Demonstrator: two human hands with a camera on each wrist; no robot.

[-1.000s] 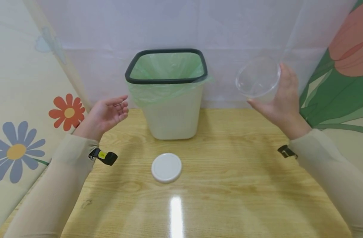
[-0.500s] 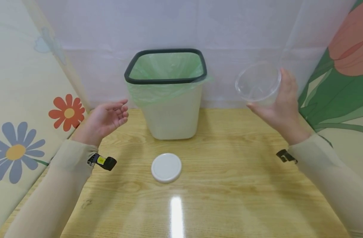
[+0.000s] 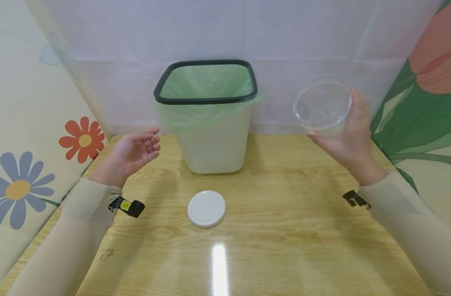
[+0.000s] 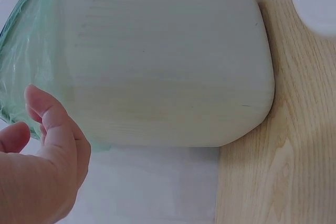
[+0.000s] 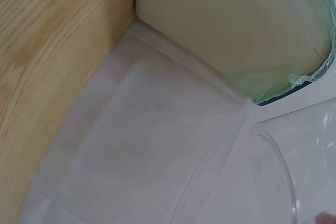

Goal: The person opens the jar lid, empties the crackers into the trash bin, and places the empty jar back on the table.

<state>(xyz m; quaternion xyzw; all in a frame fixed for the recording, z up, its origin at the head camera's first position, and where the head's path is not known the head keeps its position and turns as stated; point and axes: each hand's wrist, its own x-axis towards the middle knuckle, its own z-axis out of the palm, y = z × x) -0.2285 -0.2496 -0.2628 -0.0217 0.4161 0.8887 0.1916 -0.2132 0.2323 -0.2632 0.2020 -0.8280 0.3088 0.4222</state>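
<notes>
My right hand point(image 3: 352, 139) grips a clear plastic jar point(image 3: 323, 107) by its side, thumb at the front and fingers behind. The jar is raised to the right of the bin, its round mouth tilted toward the head camera. No contents show in it. In the right wrist view the see-through wall of the jar point(image 5: 294, 169) fills the lower right corner, with a bit of fingertip at the edge. My left hand point(image 3: 134, 152) holds nothing; its fingers are loosely bent beside the bin. A round white lid point(image 3: 206, 208) lies flat on the wooden table point(image 3: 284, 230).
A cream waste bin point(image 3: 216, 150) stands at the table's back, between my hands. Its dark rim point(image 3: 206, 101) pins a green bag point(image 3: 210, 82) that hangs over the outside. White cloth point(image 3: 284, 33) hangs behind, and flower-printed panels point(image 3: 18, 123) flank both sides.
My right hand has lowered slightly with the jar, whose mouth has tipped a little. My left hand has sunk a little. The bin and lid stay put.
</notes>
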